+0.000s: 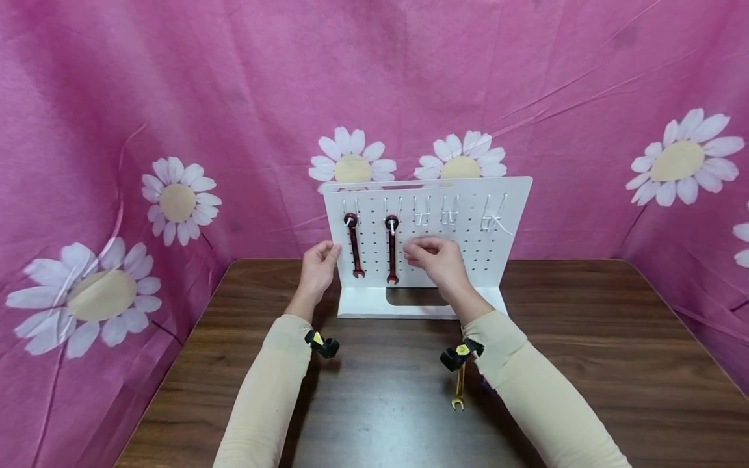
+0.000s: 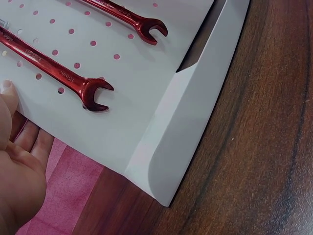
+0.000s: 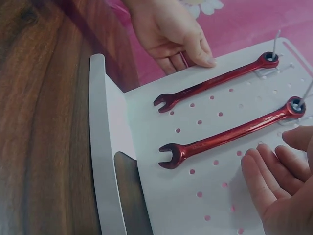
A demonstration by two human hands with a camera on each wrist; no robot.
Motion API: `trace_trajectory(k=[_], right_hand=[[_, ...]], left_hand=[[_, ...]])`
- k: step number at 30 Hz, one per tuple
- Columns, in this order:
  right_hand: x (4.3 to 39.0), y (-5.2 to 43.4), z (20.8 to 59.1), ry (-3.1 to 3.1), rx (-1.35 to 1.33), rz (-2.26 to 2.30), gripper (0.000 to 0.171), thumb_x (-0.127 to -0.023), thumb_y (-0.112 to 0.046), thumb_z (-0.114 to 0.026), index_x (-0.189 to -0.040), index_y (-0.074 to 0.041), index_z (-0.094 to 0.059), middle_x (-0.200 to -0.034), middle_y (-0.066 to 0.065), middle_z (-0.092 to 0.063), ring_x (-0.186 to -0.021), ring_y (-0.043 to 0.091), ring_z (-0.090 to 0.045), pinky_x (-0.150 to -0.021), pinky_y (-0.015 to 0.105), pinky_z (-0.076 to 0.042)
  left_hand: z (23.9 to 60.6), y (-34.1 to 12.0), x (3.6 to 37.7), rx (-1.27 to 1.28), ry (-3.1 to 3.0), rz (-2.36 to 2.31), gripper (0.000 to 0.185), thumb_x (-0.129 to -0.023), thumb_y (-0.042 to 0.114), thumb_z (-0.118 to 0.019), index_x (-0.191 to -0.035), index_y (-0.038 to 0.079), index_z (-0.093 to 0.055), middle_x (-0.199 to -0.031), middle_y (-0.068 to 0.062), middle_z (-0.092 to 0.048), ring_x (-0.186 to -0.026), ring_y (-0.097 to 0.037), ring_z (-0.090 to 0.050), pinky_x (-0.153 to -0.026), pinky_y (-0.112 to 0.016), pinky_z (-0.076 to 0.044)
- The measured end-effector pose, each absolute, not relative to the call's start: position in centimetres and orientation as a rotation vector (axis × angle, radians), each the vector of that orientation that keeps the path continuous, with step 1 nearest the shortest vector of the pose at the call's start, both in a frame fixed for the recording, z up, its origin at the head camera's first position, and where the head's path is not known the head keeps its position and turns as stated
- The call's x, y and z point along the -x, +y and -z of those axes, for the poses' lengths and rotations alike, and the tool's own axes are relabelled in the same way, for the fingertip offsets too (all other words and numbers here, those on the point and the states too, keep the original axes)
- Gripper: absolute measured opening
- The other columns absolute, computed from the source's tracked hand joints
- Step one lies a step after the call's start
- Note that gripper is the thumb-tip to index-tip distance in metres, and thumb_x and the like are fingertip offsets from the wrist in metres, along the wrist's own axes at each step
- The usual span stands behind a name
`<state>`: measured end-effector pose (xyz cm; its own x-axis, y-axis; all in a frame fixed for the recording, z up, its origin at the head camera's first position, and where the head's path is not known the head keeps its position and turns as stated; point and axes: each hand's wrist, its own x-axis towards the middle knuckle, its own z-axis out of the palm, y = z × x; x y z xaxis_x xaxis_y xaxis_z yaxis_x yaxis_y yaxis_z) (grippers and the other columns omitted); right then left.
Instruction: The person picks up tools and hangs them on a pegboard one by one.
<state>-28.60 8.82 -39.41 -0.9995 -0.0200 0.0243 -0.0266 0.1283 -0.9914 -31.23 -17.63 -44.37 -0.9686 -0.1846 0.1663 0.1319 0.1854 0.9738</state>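
Observation:
A white pegboard stand (image 1: pixel 486 250) stands upright on the table. My left hand (image 1: pixel 318 268) pinches its left edge, thumb on the front face and fingers behind, as the right wrist view shows. Two red combination wrenches hang by their ring ends from white hooks, open jaws down: one (image 1: pixel 354 250) near the left edge, the other (image 1: pixel 393 252) to its right. Just right of that second wrench is my right hand (image 1: pixel 443 260), in front of the board. Its fingers (image 3: pixel 266 178) are loosely bent with the thumb apart, and nothing is between them.
More white wire hooks (image 1: pixel 449 213) are on the board's right half. A gold wrench (image 1: pixel 459 390) lies on the brown wooden table (image 1: pixel 374 416), partly hidden under my right wrist. Behind the table hangs a pink curtain (image 1: pixel 263 130) with white daisies.

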Motion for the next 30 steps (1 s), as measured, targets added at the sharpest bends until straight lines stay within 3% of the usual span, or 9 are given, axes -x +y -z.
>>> trace_trajectory(k=[8, 14, 23, 30], right_hand=[[26.8, 10.6, 39.1, -2.368, -0.089, -2.114, 0.033, -0.103, -0.014, -0.075, -0.128, 0.009, -0.071, -0.124, 0.024, -0.076, -0.091, 0.010, -0.078, -0.089, 0.029, -0.065], [25.5, 12.2, 39.3, -2.372, -0.146, -2.121, 0.035, -0.105, -0.009, -0.071, -0.130, 0.014, -0.068, -0.122, 0.024, -0.077, -0.090, 0.007, -0.078, -0.093, 0.035, -0.064], [23.4, 14.0, 39.0, -2.392, -0.229, -2.065, 0.034, -0.106, -0.006, -0.066, -0.130, 0.019, -0.064, -0.121, 0.029, -0.076, -0.089, 0.007, -0.079, -0.088, 0.028, -0.065], [22.1, 15.4, 39.3, -2.392, -0.227, -2.093, 0.035, -0.107, -0.007, -0.067, -0.130, 0.019, -0.064, -0.113, 0.018, -0.081, -0.088, 0.008, -0.080, -0.088, 0.026, -0.064]], left_hand=[[44.2, -17.6, 31.0, -0.050, -2.212, 1.845, 0.026, -0.110, 0.016, -0.064, -0.117, -0.007, -0.073, -0.079, 0.005, -0.062, -0.079, -0.007, -0.053, -0.073, -0.021, -0.045], [44.3, -17.4, 31.0, -0.058, -2.198, 1.860, 0.026, -0.109, 0.016, -0.065, -0.117, -0.008, -0.073, -0.075, 0.007, -0.059, -0.076, -0.006, -0.051, -0.071, -0.020, -0.043], [44.4, -17.5, 31.1, -0.047, -2.183, 1.873, 0.029, -0.110, 0.017, -0.065, -0.116, -0.010, -0.072, -0.072, 0.004, -0.056, -0.072, -0.004, -0.047, -0.066, -0.020, -0.040], [44.5, -17.5, 31.2, -0.055, -2.188, 1.866, 0.027, -0.109, 0.017, -0.066, -0.115, -0.009, -0.073, -0.073, 0.005, -0.057, -0.074, -0.005, -0.049, -0.068, -0.020, -0.041]])
